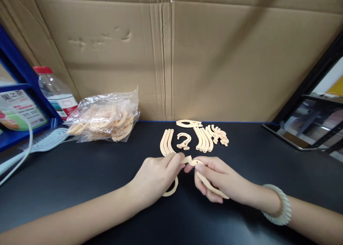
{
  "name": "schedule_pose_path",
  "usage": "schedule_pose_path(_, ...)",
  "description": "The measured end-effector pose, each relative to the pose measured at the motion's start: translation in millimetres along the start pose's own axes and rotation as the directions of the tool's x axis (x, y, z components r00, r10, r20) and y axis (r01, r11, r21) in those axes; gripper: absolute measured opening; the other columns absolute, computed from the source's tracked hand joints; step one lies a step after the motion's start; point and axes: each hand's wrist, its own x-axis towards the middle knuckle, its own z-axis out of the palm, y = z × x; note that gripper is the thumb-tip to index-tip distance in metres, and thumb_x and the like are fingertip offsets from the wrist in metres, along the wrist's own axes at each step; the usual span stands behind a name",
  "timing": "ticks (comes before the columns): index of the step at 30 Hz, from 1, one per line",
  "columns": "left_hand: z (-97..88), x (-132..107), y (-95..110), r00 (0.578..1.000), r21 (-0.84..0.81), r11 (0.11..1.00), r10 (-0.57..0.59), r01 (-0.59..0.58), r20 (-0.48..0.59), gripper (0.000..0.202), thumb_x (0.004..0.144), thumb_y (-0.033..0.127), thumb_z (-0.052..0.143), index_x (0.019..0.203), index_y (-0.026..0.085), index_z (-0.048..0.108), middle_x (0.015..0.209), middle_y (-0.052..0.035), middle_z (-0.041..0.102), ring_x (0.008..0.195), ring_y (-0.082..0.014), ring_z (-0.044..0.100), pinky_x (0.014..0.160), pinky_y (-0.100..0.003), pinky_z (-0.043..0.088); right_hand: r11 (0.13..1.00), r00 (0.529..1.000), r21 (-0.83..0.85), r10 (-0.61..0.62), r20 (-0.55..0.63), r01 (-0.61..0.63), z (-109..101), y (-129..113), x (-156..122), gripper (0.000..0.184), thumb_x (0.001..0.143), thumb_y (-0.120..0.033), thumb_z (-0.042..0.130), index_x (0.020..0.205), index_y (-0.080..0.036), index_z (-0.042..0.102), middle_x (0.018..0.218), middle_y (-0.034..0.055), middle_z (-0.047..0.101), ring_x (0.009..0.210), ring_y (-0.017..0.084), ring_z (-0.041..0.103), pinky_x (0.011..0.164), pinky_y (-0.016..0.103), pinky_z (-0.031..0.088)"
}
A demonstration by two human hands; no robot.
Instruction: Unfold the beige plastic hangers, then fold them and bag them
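Observation:
My left hand (159,175) is closed in a pinch on a cream plastic piece whose end (187,159) sticks out toward the right. Under that hand a cream curved hook (173,190) shows; whether it belongs to the held piece is hidden. My right hand (214,175) is closed around a curved cream hanger arm (211,188), its tapered tip pointing down to the right. Between my fingertips the holed end (197,162) of the right piece meets, or lies very near, the left piece. Just beyond are several loose hanger arms (205,139) and hooks (184,141).
More small hooks (219,135) lie behind on the right, and a flat pair of arms (189,124) by the cardboard wall (227,59). At left stand a clear bag of cream parts (107,118), a red-capped bottle (57,95) and a pale blue brush (50,138). A black-framed panel (297,130) leans at right.

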Motion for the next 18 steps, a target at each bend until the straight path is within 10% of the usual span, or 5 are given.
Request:
schedule_pose_path(6,-6.5,1.8,10.2,0.982,0.206,0.97,0.093,-0.127,0.167,0.032,0.1,0.027,0.032,0.084,0.018,0.059,0.064,-0.0044,0.056,0.049,-0.0165,0.047,0.045,-0.025,0.02,0.993,0.995,-0.068,0.095,-0.031,-0.097,6.9,3.4,-0.4,0.046,0.088,-0.062,0.046,0.086,-0.017,0.054,0.046,-0.0067,0.052,0.025,0.006,0.04,0.025,0.014,0.025)
schedule_pose_path(12,-7.3,-0.6,14.3,0.986,0.104,0.992,0.059,-0.076,0.158,0.027,0.097,0.026,0.035,0.079,0.02,0.054,0.062,-0.0023,0.052,0.048,-0.0157,0.044,0.047,-0.025,0.023,0.927,0.99,-0.376,-0.059,-0.13,0.006,8.7,6.8,-7.1,0.038,0.097,-0.048,0.038,0.078,-0.019,0.052,0.048,-0.0062,0.052,0.028,0.006,0.042,0.029,0.016,0.027)
schedule_pose_path(18,-3.9,1.4,14.5,0.981,-0.184,0.965,-0.173,0.186,0.083,0.032,0.096,0.031,0.035,0.068,0.022,0.047,0.046,0.0057,0.034,0.036,-0.0123,0.03,0.044,-0.025,0.02,0.406,0.839,-0.838,-0.534,0.106,0.364,9.7,3.9,-11.8,0.032,0.098,-0.025,0.037,0.07,-0.019,0.051,0.059,-0.001,0.049,0.048,0.01,0.044,0.048,0.025,0.034)
